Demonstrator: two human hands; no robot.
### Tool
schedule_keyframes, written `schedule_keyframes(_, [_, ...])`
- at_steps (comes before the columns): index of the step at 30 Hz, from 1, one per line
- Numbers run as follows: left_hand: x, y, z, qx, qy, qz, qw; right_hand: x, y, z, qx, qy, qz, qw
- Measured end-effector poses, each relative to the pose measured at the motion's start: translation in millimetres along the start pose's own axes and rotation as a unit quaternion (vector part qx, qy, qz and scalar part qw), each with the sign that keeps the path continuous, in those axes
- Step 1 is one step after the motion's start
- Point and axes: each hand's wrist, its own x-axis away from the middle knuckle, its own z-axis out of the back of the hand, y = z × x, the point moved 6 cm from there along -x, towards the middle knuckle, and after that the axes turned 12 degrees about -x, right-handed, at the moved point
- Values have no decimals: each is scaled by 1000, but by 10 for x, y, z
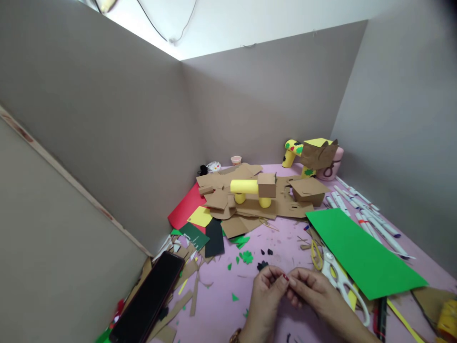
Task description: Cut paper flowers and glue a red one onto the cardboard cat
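Left hand (pixel 266 297) beside right hand (pixel 316 290), small cup (pixel 236 161) beyond, contents unclear

Counter (pixel 210 309) lilac. Card sheet (pixel 360 252) solid green. Left of card sheet: tube model (pixel 244 186) plain yellow, brown box end; scissors (pixel 335 271) white. Beyond card sheet: patterned tube (pixel 294 146) yellow, green/red/black patches.

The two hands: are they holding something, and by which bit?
It can't be told: the left hand and right hand meet at the fingertips, but anything pinched there is too small.
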Motion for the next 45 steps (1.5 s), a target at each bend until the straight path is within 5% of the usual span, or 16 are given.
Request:
schedule_keyframes(13, [-12,-12,38,32,41,30,998,70,-135,-24,229,31,120,966])
schedule_keyframes(29, [-33,-20,100,50,72,40,995,100,-114,-83,339,38,154,927])
schedule_keyframes(33, [-20,-23,81,58,66,45,995,98,-108,-59,291,50,139,945])
schedule_keyframes(38, [-9,-41,51,54,31,32,998,47,-56,-35,51,36,48,997])
schedule_keyframes(45, [-17,-29,81,26,33,17,999,-5,21,-55,-77,32,-36,996])
